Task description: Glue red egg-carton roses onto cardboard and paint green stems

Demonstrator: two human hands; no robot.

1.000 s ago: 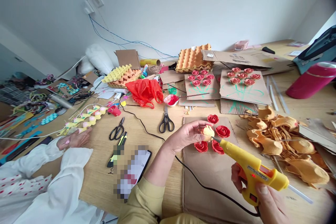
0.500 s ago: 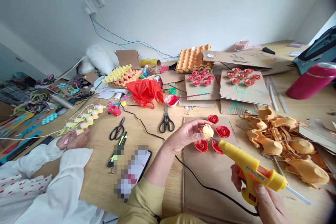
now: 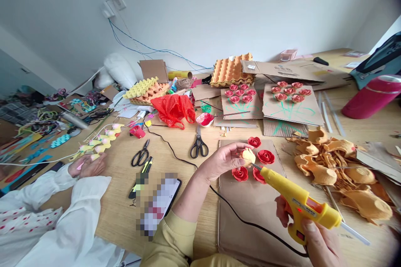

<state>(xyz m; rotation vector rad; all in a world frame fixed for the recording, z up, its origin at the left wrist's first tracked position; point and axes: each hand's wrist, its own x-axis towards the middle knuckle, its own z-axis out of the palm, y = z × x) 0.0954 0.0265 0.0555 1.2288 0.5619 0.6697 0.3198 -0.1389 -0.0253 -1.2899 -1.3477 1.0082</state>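
Note:
My left hand [image 3: 223, 159] is closed round a small tan paper flower piece [image 3: 248, 156], holding it just above a brown cardboard sheet [image 3: 250, 212]. My right hand [image 3: 316, 242] grips a yellow hot glue gun [image 3: 302, 204] whose nozzle tip touches the underside of that piece. Several red paper roses [image 3: 265, 157] sit on the cardboard around the held piece. The gun's black cord [image 3: 238, 219] runs across the sheet toward the left.
Black scissors [image 3: 199, 147] and a second pair [image 3: 140, 156] lie on the wooden table. A heap of tan egg-carton scraps [image 3: 338, 167] is at right, with a magenta bottle [image 3: 371, 96] behind. Another person's hand [image 3: 88, 166] in a white sleeve rests at left, near a phone [image 3: 158, 206].
The glue gun has edged slightly down and left toward the held piece. The other person's hand at left shifted a little. My left hand stays in place.

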